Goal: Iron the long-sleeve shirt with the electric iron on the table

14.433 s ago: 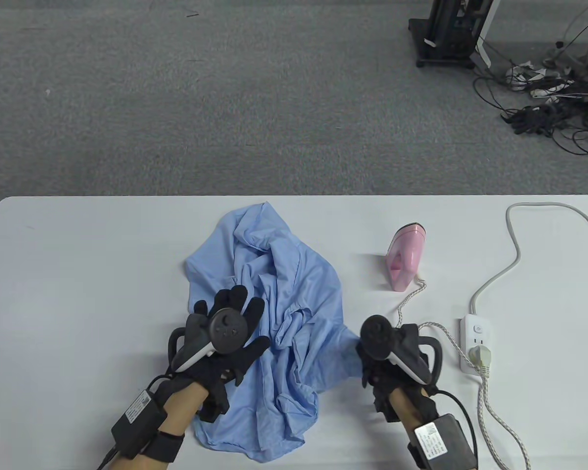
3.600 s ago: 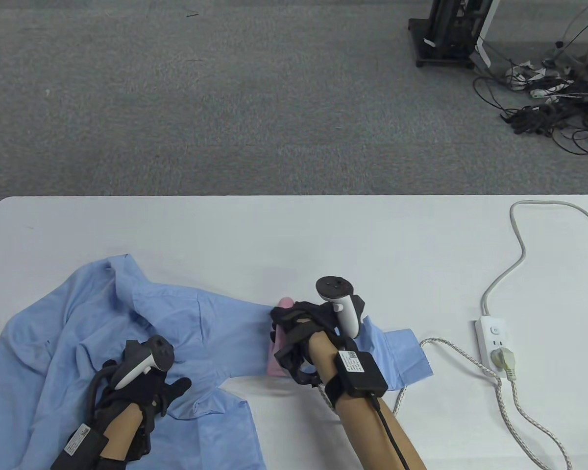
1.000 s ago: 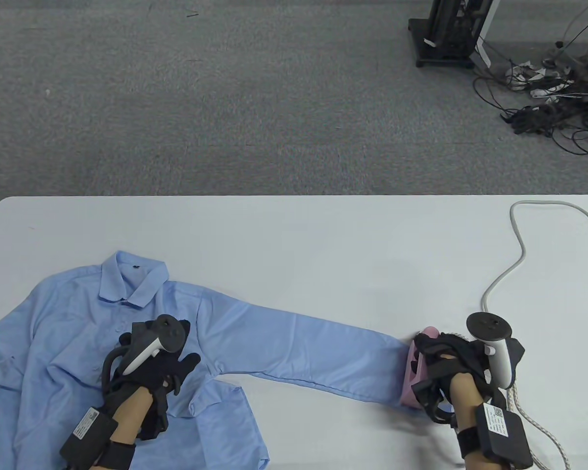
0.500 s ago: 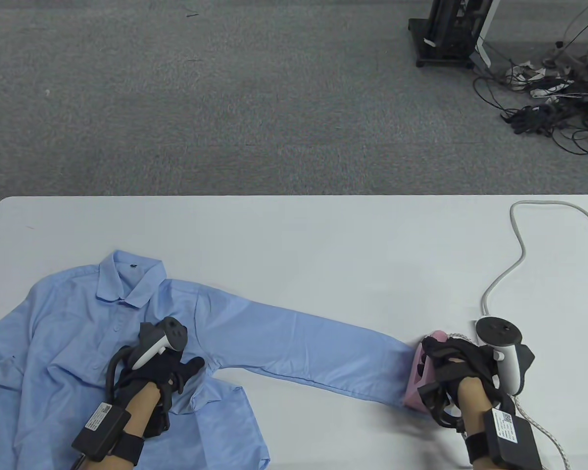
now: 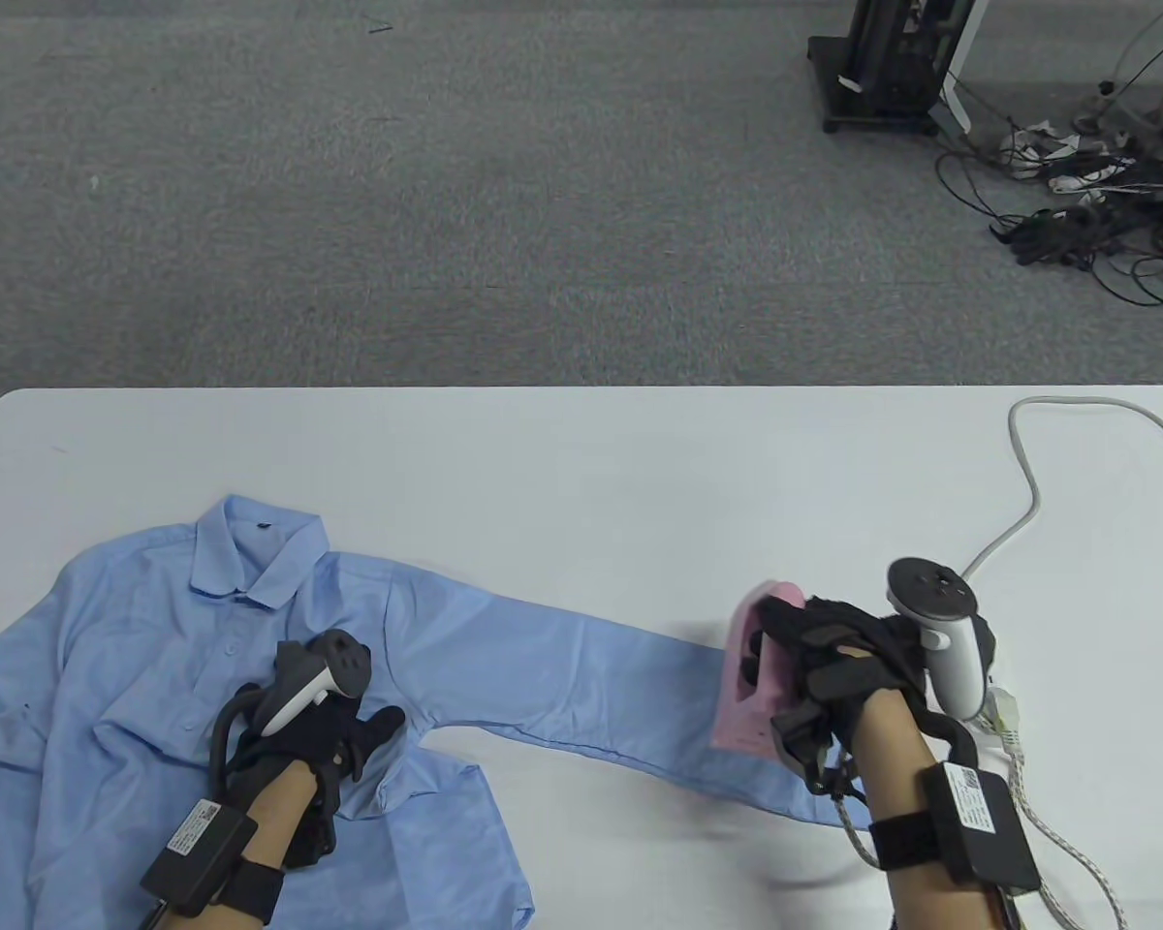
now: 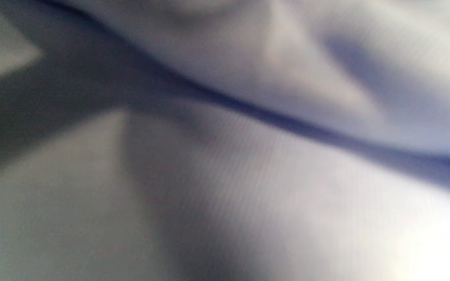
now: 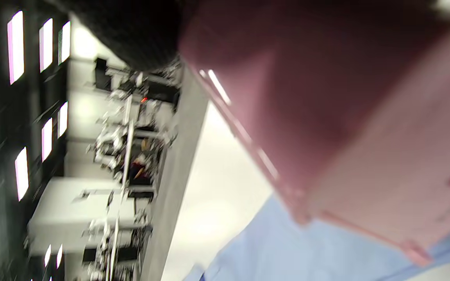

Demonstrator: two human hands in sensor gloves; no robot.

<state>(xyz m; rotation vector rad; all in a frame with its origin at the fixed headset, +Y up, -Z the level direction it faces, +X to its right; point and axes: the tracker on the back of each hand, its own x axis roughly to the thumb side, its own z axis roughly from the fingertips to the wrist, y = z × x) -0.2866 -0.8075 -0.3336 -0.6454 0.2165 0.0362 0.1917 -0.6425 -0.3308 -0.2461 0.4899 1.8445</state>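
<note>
A light blue long-sleeve shirt (image 5: pixel 145 630) lies spread on the white table (image 5: pixel 543 455), collar toward the far side, one sleeve (image 5: pixel 581 688) stretched out to the right. My left hand (image 5: pixel 315 727) presses flat on the shirt body near the armpit. My right hand (image 5: pixel 833 668) grips the handle of a pink iron (image 5: pixel 751 683), which sits on the cuff end of the sleeve. In the right wrist view the iron (image 7: pixel 346 128) fills the frame over blue cloth (image 7: pixel 279 249). The left wrist view shows only blurred shirt cloth (image 6: pixel 248 164).
A grey power cable (image 5: pixel 1022 484) curves across the table's right side. The iron's braided cord (image 5: pixel 1056 843) runs along the near right edge behind my right forearm. Beyond the far table edge is grey carpet with a black stand (image 5: pixel 887 63) and tangled cables (image 5: pixel 1095 194).
My right hand has lifted or slid the iron left and farther up, from just past the cuff onto the sleeve's end. My left hand stays pressed on the shirt.
</note>
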